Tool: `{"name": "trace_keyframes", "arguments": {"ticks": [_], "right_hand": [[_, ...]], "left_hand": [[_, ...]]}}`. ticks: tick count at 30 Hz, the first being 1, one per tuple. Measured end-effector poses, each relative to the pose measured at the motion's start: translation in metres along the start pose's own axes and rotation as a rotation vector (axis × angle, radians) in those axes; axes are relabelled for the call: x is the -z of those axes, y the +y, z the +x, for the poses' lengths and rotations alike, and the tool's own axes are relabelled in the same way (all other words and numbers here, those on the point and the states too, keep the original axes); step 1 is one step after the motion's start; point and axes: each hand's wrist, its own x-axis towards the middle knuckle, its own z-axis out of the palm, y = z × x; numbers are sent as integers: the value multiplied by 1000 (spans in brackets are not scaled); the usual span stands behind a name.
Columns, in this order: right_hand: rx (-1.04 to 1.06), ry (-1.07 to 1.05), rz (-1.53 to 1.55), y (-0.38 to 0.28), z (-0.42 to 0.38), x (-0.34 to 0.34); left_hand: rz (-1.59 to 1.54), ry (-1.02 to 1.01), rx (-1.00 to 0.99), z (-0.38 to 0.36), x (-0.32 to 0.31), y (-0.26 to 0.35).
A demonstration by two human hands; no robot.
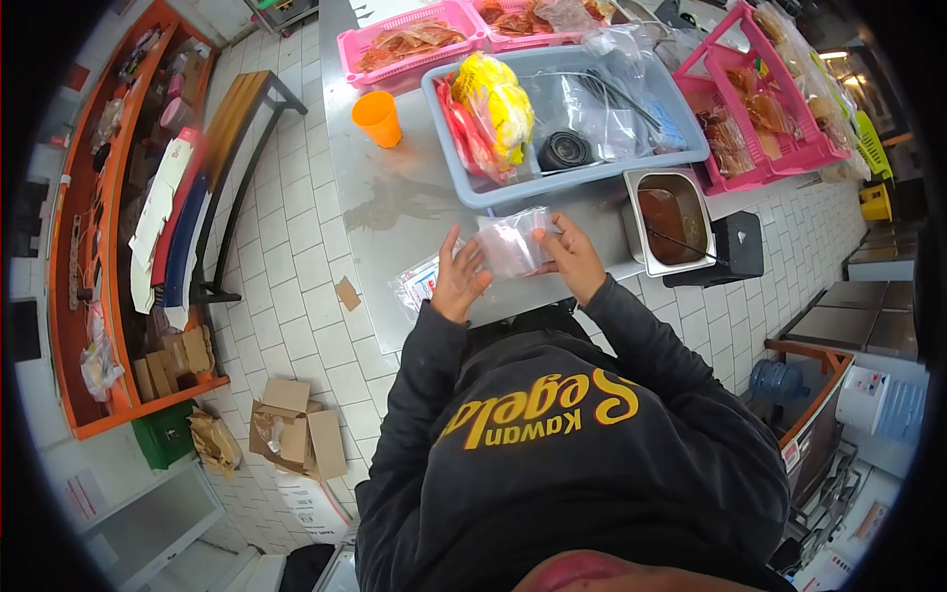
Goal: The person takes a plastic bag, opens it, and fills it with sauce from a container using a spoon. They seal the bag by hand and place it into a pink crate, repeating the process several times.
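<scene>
A clear plastic bag is held over the near edge of the steel table. My right hand pinches its right side between thumb and fingers. My left hand is at the bag's left side, its fingers apart, palm turned toward the bag; whether it touches the plastic is unclear. More printed plastic packaging lies on the table just left of my left hand. Beyond the hands stands a grey-blue tub holding a yellow bundle, red packets, a black round object and clear bags.
An orange cup stands left of the tub. Pink baskets with packed food sit behind it. At right are a steel container of brown liquid with a utensil, a black box and a pink crate.
</scene>
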Motion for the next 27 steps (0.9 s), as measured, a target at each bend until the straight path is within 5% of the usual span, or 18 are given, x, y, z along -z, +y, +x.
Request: {"name": "trace_keyframes", "arguments": {"ticks": [2, 10, 20, 23, 25, 27], "right_hand": [[33, -37, 40, 6, -2, -9], [227, 56, -350, -16, -23, -28], [115, -125, -172, -23, -15, -12], [180, -172, -291, -32, -14, -10], [472, 14, -334, -27, -8, -7], [500, 104, -366, -24, -5, -9]], "left_hand": [[-515, -19, 140, 10, -24, 18], [-450, 62, 220, 27, -27, -4], [-504, -85, 244, 26, -34, 2], [-553, -18, 272, 28, -35, 9], [-551, 37, 268, 27, -33, 9], [-488, 70, 313, 27, -24, 7]]}}
